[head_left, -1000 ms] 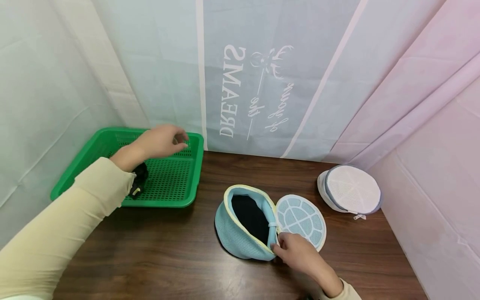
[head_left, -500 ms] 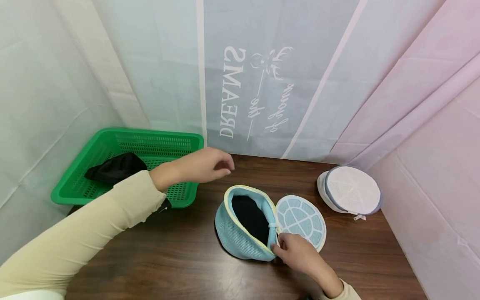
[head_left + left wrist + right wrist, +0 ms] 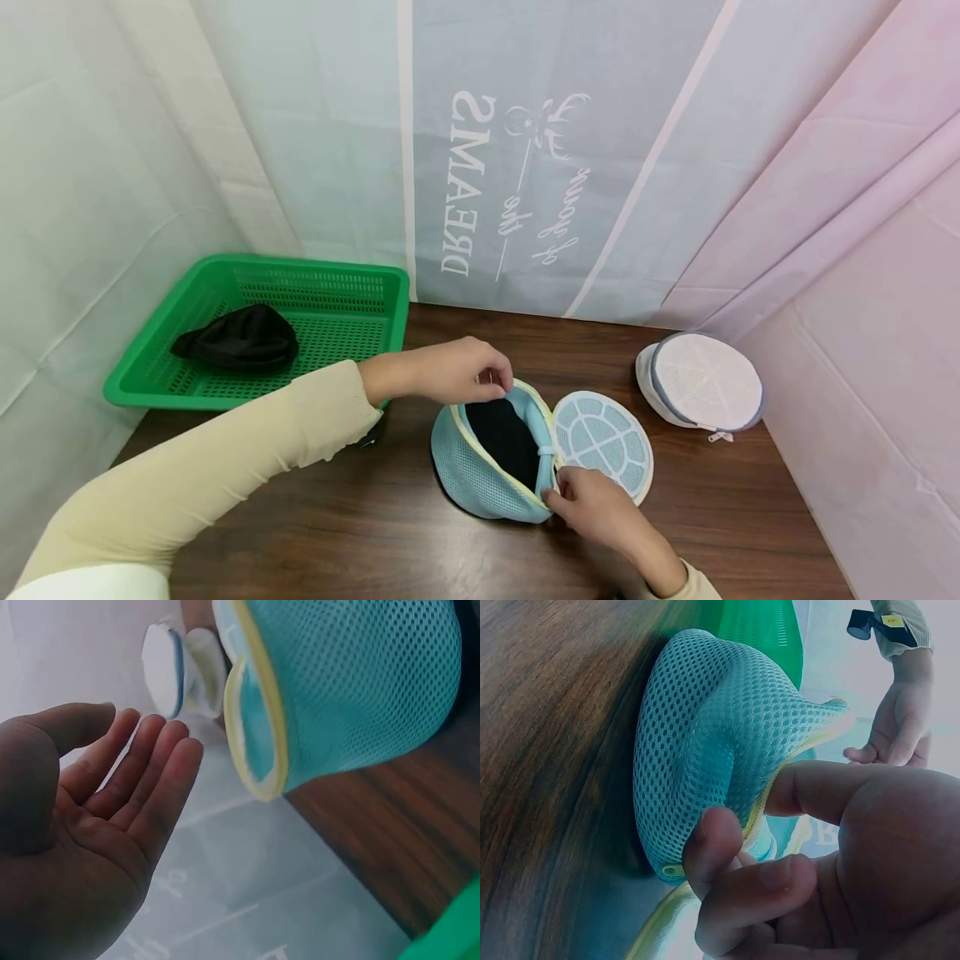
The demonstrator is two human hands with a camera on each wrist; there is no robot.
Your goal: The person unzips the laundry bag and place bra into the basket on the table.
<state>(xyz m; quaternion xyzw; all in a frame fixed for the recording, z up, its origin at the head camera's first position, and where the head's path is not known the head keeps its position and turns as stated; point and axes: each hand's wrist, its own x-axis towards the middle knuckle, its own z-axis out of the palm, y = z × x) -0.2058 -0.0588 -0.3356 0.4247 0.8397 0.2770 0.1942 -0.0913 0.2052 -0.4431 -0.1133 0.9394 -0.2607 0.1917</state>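
Observation:
A blue mesh laundry bag [image 3: 480, 479] with yellow piping stands unzipped on the table, and dark cloth [image 3: 501, 437] lies inside. Its round lid [image 3: 602, 442] is folded out flat to the right. My right hand [image 3: 596, 508] pinches the bag's yellow-edged rim near the lid hinge; in the right wrist view, thumb and finger grip that edge [image 3: 769, 791]. Over the bag's far rim hovers my left hand [image 3: 461, 371]. Its fingers are loosely bent and hold nothing, as the left wrist view shows with the palm [image 3: 97, 832] bare beside the bag.
At the left, a green plastic basket [image 3: 341, 406] holds a bundled black cloth piece [image 3: 243, 337]. A white mesh laundry bag [image 3: 705, 379], zipped up, sits at the back right. Printed curtains [image 3: 510, 167] hang behind the brown wooden table [image 3: 360, 533] and along both sides.
My left hand has moved right from above the green basket to the bag's mouth, uncovering the black cloth piece in the basket. My right hand has stayed on the rim.

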